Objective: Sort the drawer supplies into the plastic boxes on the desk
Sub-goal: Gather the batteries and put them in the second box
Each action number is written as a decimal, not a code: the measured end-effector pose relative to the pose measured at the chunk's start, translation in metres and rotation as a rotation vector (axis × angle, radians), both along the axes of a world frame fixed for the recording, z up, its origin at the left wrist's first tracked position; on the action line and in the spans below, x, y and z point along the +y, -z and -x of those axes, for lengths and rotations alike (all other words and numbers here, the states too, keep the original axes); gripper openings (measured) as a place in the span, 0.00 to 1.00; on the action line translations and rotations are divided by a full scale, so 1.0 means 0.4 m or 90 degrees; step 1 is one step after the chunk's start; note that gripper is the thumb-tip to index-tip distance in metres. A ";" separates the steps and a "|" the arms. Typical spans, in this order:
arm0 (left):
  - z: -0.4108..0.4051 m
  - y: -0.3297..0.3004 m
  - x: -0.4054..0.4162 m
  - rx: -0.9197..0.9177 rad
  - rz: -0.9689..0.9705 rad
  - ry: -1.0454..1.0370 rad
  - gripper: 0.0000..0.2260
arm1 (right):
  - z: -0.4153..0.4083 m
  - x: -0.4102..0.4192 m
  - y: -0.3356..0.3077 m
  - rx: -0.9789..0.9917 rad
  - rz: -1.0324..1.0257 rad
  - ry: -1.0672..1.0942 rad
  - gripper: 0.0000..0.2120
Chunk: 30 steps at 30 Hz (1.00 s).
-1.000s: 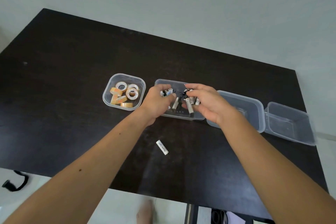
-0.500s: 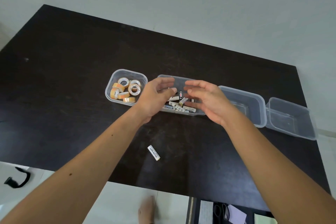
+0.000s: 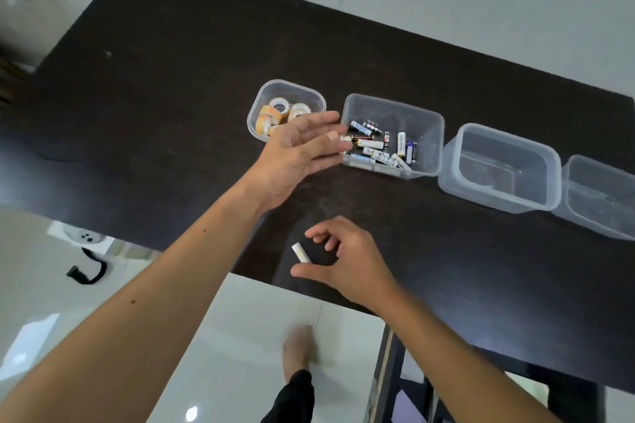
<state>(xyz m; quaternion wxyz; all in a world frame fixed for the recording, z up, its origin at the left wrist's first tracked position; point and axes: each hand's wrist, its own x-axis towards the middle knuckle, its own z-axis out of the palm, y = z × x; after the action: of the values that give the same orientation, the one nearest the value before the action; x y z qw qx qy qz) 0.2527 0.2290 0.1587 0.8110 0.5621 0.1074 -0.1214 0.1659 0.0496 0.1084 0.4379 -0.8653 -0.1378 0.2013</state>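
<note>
The right hand hangs over the near edge of the desk, thumb and fingers curled round a lone white battery that lies there apart from the rest. The thumb tip sits just at the battery's near end, but whether the fingers have closed on it I cannot tell; it looks like the start of a pick-up. My guess is that this stray one belongs with the others and is being fetched for that reason.

The left hand floats above the gap between 2 boxes, fingers straight and spread, holding nothing. It seems parked there out of the way, near the box the battery should go to.

4 clear plastic boxes stand in a row across the desk, so each kind of supply gets its own. The leftmost small box holds tape rolls. The second box holds a loose pile of batteries. The third box and the fourth box, at the right edge, look empty.

The desk is dark and matte, set against a pale wall. Below its near edge lie glossy white floor tiles, a bare foot, and a black strap on the floor at left.
</note>
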 end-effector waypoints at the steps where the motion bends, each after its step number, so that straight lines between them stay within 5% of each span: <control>1: 0.004 0.003 0.005 0.005 0.003 0.002 0.16 | 0.016 0.012 0.016 -0.034 0.027 -0.006 0.24; 9: 0.021 0.032 0.035 0.023 0.016 -0.011 0.17 | 0.034 0.025 0.080 -0.164 0.085 0.014 0.10; 22: -0.002 0.021 -0.016 0.021 -0.003 0.025 0.17 | -0.068 -0.093 -0.039 -0.089 -0.030 0.101 0.08; 30: -0.030 -0.005 -0.057 0.012 -0.073 0.059 0.17 | -0.264 -0.191 -0.152 -0.190 -0.003 0.207 0.09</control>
<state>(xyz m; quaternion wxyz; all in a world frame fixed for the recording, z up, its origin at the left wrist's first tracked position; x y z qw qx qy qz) 0.2649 0.2063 0.1606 0.7699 0.6109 0.0961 -0.1577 0.2715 -0.0266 0.1691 0.4412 -0.8954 -0.0598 -0.0026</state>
